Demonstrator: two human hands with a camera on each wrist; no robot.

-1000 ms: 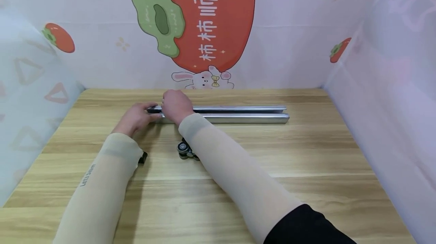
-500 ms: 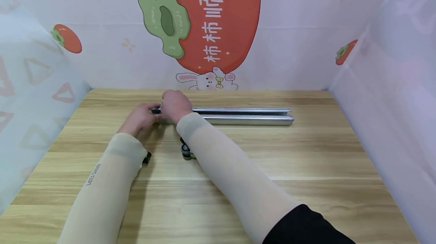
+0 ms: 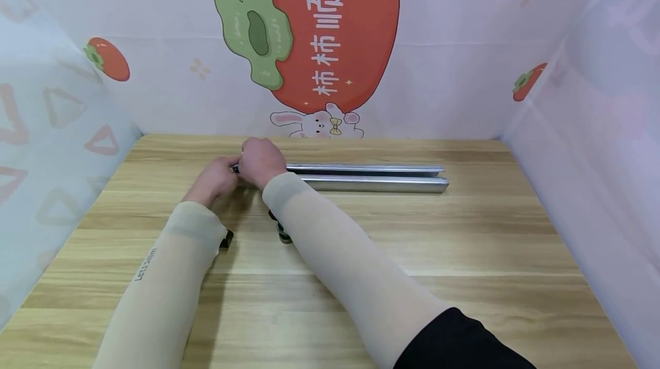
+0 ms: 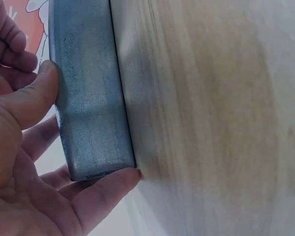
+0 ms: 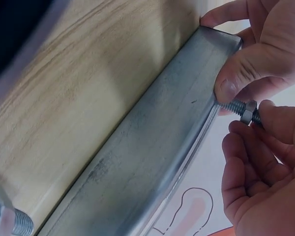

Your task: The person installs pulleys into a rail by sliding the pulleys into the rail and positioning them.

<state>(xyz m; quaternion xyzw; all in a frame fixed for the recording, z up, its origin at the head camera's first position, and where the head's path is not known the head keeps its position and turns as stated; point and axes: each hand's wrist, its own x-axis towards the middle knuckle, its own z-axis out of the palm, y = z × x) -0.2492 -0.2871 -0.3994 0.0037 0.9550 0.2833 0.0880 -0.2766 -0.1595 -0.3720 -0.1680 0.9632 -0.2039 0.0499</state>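
A long silver metal channel rail [image 3: 371, 184] lies across the back of the table, its slot facing up. My left hand [image 3: 212, 180] grips the rail's left end; in the left wrist view the thumb rests on its upper edge and a finger lies at its end. Just above that end, my right hand [image 3: 262, 160] pinches a threaded bolt [image 5: 231, 106] between thumb and fingers. A hex nut [image 5: 248, 113] sits on the bolt, whose lower end goes into the slot beside my left thumb. What lies inside the slot is hidden.
A wheeled roller piece [image 3: 285, 234] lies in front of the rail, mostly hidden by the right sleeve. At the right wrist view's lower left a threaded stud [image 5: 23, 223] shows. The wooden table [image 3: 464, 254] meets printed cloth walls at its back and sides.
My right hand has shifted slightly left toward the rail's end, covering more of my left fingertips. The right sleeve now hides more of the roller. The head view has turned a little left.
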